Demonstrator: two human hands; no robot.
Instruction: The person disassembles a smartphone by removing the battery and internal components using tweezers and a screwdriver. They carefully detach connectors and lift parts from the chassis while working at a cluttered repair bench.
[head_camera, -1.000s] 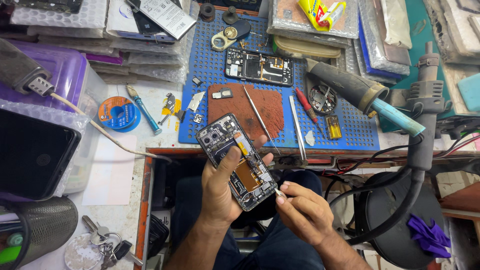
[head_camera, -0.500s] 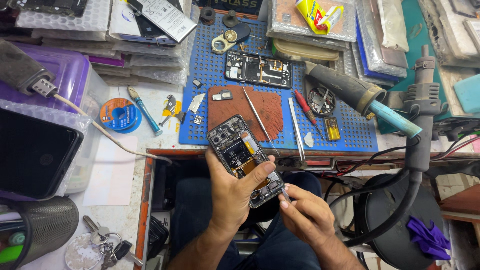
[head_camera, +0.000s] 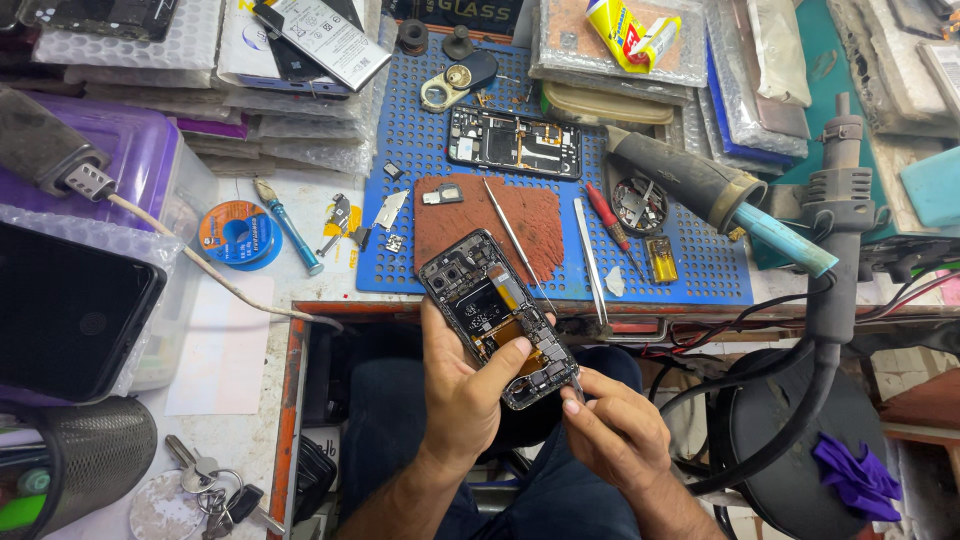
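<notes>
Head view shows the opened phone (head_camera: 497, 320) held tilted over the lap, just below the blue mat (head_camera: 640, 150) on the table, left hand (head_camera: 470, 385) gripping its sides while right hand (head_camera: 610, 425) pinches a thin tool at its lower corner; a slip there could gouge exposed parts or drop it.

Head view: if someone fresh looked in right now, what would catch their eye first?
Probably the opened phone at the centre, its back off and insides bare, held in the left hand while the right hand pinches a thin tool at its lower corner. Behind it, on the blue perforated mat, lies a second opened phone beside a rust-red pad. At the right, a dark hot-air nozzle with a teal tip juts in.
</notes>
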